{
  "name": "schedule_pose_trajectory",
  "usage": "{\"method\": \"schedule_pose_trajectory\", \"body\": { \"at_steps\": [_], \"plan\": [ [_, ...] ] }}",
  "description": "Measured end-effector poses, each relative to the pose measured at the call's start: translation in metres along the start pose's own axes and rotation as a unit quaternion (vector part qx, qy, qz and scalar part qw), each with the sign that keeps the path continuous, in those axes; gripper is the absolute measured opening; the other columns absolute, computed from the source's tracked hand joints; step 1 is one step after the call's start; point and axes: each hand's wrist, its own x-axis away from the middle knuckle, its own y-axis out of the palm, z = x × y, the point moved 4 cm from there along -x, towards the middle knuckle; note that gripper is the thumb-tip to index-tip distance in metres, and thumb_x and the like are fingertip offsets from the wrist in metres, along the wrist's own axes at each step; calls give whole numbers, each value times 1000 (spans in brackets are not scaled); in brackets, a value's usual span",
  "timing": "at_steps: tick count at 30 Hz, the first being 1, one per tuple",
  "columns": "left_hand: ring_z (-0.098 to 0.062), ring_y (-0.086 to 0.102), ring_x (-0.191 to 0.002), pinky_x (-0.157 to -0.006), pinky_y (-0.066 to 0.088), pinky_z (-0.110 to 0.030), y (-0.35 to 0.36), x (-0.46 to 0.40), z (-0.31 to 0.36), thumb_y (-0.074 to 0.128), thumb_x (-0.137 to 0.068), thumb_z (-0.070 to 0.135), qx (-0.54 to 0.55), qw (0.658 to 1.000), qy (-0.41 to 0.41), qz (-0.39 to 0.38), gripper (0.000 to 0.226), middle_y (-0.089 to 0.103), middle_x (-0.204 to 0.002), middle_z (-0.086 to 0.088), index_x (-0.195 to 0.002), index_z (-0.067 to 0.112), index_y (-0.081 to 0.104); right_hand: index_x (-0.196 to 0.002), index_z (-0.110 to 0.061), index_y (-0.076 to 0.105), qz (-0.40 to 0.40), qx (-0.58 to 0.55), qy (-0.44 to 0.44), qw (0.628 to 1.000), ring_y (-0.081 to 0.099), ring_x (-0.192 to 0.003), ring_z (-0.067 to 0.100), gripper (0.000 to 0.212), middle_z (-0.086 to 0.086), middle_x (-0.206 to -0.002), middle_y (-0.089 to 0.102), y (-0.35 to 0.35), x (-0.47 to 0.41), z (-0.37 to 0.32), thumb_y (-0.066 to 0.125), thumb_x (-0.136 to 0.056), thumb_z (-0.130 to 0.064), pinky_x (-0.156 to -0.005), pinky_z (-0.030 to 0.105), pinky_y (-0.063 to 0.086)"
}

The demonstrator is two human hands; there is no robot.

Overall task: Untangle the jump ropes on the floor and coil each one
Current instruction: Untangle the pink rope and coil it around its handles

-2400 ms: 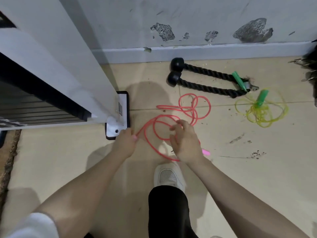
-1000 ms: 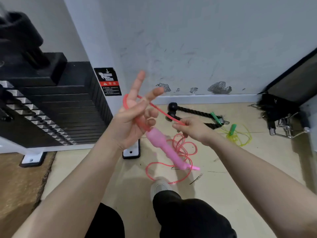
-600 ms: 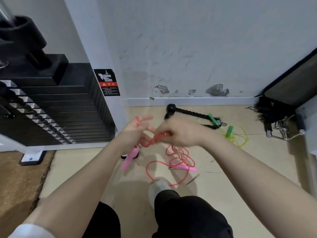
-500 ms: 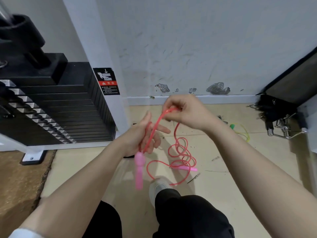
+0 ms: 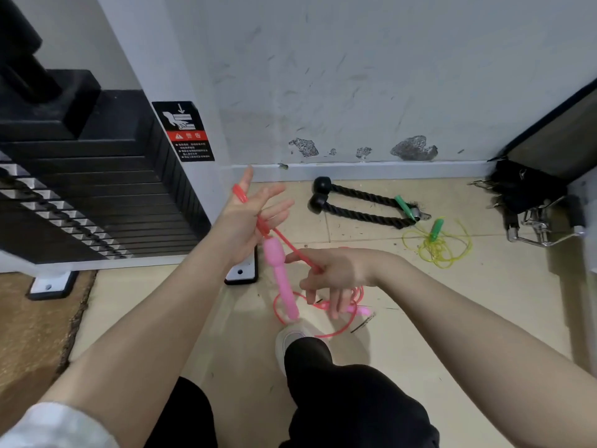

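Presently we record the left hand (image 5: 248, 218) raised at chest height with its fingers spread and straight, palm turned toward us. A thin red-pink plastic jump rope cord (image 5: 292, 247) is looped over this hand, passing behind the index finger and across the palm. From the heel of the palm hangs the rope's pale pink moulded plastic handle (image 5: 280, 279), pointing down and tilted slightly to the right.

The right hand (image 5: 336, 273) sits lower and to the right, pinching the taut run of cord between thumb and forefinger; the remaining fingers hang loosely downward. Beyond this pinch the cord drops to the beige tiled floor (image 5: 420, 312), where the uncoiled remainder lies in loose loops around the second pink handle (image 5: 358, 309), just ahead of a white shoe (image 5: 290, 337).

Further out, a yellow-green jump rope with green handles (image 5: 436, 240) lies in a tangled heap on the tiles, one handle resting on a black braided rope attachment with rubber end knobs (image 5: 358, 202). A black weight stack (image 5: 90, 189) stands to the left, and chrome cable handles (image 5: 542, 221) lie at the right wall.
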Motion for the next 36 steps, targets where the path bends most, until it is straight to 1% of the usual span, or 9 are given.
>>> {"method": "schedule_pose_trajectory", "body": {
  "at_steps": [4, 7, 11, 14, 17, 23, 29, 33, 36],
  "plan": [
    [-21, 62, -97, -86, 51, -32, -5, -10, -36, 40, -101, 17, -55, 997, -35, 51, 64, 47, -135, -12, -150, 26, 1, -120, -16, 55, 53, 284, 6, 957, 58, -55, 15, 34, 7, -86, 66, -17, 11, -23, 60, -89, -28, -58, 23, 48],
    [-7, 62, -55, -57, 54, -18, 14, 0, -48, 38, -100, 33, -240, 970, -42, 14, 55, 57, -118, -4, -149, 21, 15, -81, -10, 65, 156, 325, -77, 929, 44, -51, 8, 16, -3, -57, 50, -31, 16, -29, 63, -85, -25, -56, 27, 36],
    [-11, 31, -30, -38, 29, -18, 37, 11, -36, 14, -89, 67, -342, 929, -86, -112, 74, 70, -75, -10, -109, 14, 62, -70, -22, 58, 383, 171, -173, 891, 42, -49, 8, 23, -5, -54, 49, -69, 29, -25, 76, -73, -36, -54, 29, 33],
    [-3, 17, -25, -36, 20, -13, 47, 28, -29, 24, -71, 76, -200, 925, -188, -262, 83, 64, -61, -10, -92, 9, 68, -66, -21, 53, 331, -42, -232, 914, 36, -53, 18, 27, 6, -54, 44, -72, 21, -17, 79, -67, -32, -52, 28, 27],
    [4, 24, -24, -34, 26, -8, 46, 39, -15, 55, -74, 63, -85, 931, -131, -331, 50, 70, -73, -2, -96, 22, 73, -66, -18, 55, 286, -177, -241, 910, 42, -49, 11, 18, 2, -53, 48, -59, 2, -10, 63, -79, -26, -51, 21, 32],
    [-12, 70, -74, -63, 57, -20, 18, 15, -2, 51, -80, 28, 95, 984, -14, -152, 59, 57, -128, -3, -137, 20, 38, -91, -7, 58, 167, -65, -61, 982, 52, -43, 20, 42, 9, -61, 55, -6, -21, 24, 30, -101, -37, -46, 26, 38],
    [-22, 62, -102, -95, 47, -33, -42, -7, -55, 39, -101, 13, -115, 991, -32, 54, 56, 32, -149, -8, -149, 21, 12, -110, -8, 60, 85, 301, -48, 948, 49, -53, 16, 24, -1, -65, 52, 5, 0, -23, 47, -95, -21, -39, 14, 33],
    [-17, 63, -59, -67, 52, -32, -35, 7, -65, 39, -100, 34, -265, 961, -68, -33, 45, 65, -106, -18, -140, 14, 36, -80, -7, 71, 209, 299, -167, 916, 44, -50, 7, 20, -9, -48, 44, -22, 12, -51, 64, -87, -24, -51, 19, 28],
    [-8, 29, -26, -39, 18, -23, -8, 30, -54, 28, -80, 75, -215, 933, -169, -236, 82, 69, -68, -14, -106, 9, 68, -59, -16, 60, 372, 148, -180, 899, 37, -49, 8, 29, -8, -49, 42, -54, 20, -39, 71, -80, -33, -49, 20, 26]
  ]
}}
